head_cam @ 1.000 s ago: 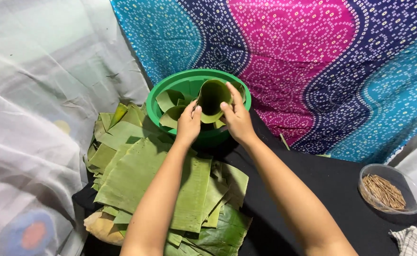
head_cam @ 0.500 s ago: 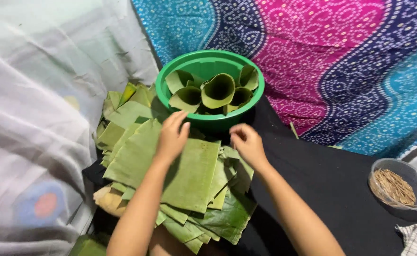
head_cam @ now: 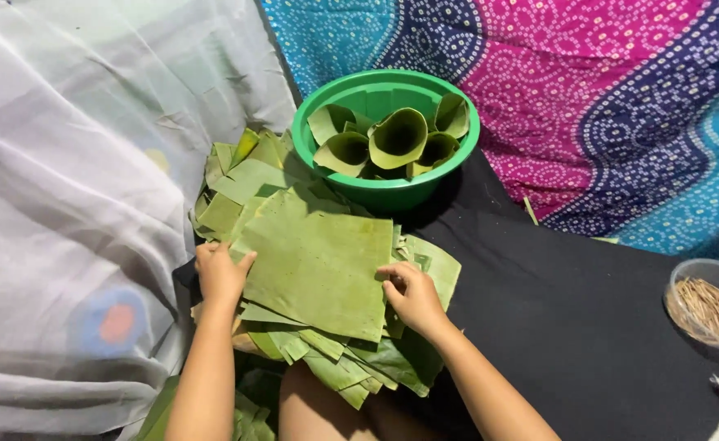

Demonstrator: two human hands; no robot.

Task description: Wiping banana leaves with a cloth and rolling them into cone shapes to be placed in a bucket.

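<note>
Black cloth (head_cam: 588, 310) covers the floor, with patterned pink-and-blue fabric (head_cam: 621, 106) behind. Top flat green leaf sheet (head_cam: 314, 261) of the leaf pile (head_cam: 294, 327) lies between both hands, long axis running about 10 to 4 o'clock. Left hand (head_cam: 220, 273) touches its 9 o'clock edge, fingers together and laid flat; right hand (head_cam: 412, 296) pinches the 3 o'clock edge, fingers curled. Both hands equally near. Green plastic bowl (head_cam: 384, 184) holding rolled leaf cones (head_cam: 398, 137) sits at 12 o'clock; clear bowl of thin brown sticks (head_cam: 706, 306) well apart at 3 o'clock.
</note>
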